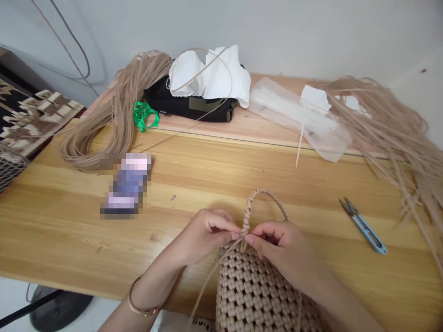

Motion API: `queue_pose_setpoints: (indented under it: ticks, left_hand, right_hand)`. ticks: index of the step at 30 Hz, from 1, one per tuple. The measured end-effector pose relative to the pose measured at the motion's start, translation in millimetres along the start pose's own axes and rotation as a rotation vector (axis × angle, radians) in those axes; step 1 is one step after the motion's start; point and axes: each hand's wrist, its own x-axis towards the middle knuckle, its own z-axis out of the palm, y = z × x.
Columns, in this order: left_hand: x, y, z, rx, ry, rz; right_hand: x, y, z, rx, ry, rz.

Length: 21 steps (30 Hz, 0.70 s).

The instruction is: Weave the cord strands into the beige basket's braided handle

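I see blue-handled steel thread snips (363,226) near the tabletop's right edge, a blurred oblong object (126,186) toward the left, and crumpled white tissue (207,74) atop a black fabric case (183,103) along the far edge.

Pixelated object (126,186), and the woven bag (258,295) cut off at the bottom

The one head-worn camera looks forward and down from close above the near edge of the long honey-coloured wooden table (104,240), facing the plain white wall (294,32) at twelve o'clock, with the left hand (204,235), right hand (280,249) and tan woven cord bag (256,290) nearest at six o'clock.
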Motion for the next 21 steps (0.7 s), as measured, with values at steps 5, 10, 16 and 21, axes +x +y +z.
queue_pose_setpoints:
  ticks: [5,10,16,21]
  left_hand:
    - [0.7,1.2,-2.2,0.118,0.013,0.057]
    - [-0.6,6.8,-2.4,0.286,-0.007,0.149]
    - [-6.9,11.2,5.9,0.585,0.043,0.271]
    - [-10.6,11.0,14.1,0.609,0.091,0.273]
  right_hand:
    - [1.0,2.3,-1.3,0.013,-0.036,-0.055]
    - [0.7,3.2,-3.0,0.029,-0.081,-0.057]
    - [0.4,3.9,-3.1,0.083,-0.085,-0.046]
    - [-0.1,2.6,-1.2,0.082,-0.066,-0.044]
